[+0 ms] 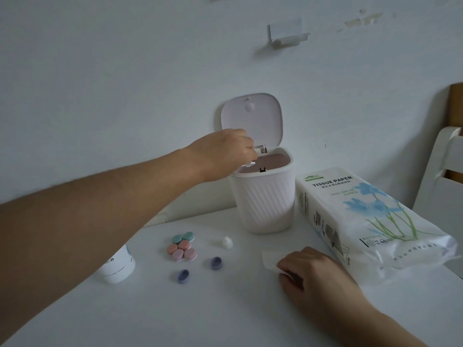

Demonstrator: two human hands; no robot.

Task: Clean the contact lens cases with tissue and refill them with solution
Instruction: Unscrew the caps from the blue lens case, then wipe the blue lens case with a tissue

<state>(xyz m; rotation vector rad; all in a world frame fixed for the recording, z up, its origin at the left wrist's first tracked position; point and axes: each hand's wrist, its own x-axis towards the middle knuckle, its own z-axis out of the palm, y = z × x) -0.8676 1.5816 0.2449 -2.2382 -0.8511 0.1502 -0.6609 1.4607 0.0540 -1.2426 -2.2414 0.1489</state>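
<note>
While the left hand [225, 152] pinches a clear plastic lens case [260, 149] over the open white ribbed bin [263, 199], the right hand [313, 276] curls on a white tissue sheet [270, 259] on the white desk [225, 309]; two purple round caps [199, 269] lie near the pastel capped cases [182, 246].

White painted wall [125, 71], flaking at upper right [360, 21], carries a small white bracket [285, 36]. White table [225, 309] abuts it. White chair [443, 171] at right. Light dim.

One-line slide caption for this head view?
Left hand tips a clear lens case over the open bin; right hand holds tissue.
</note>
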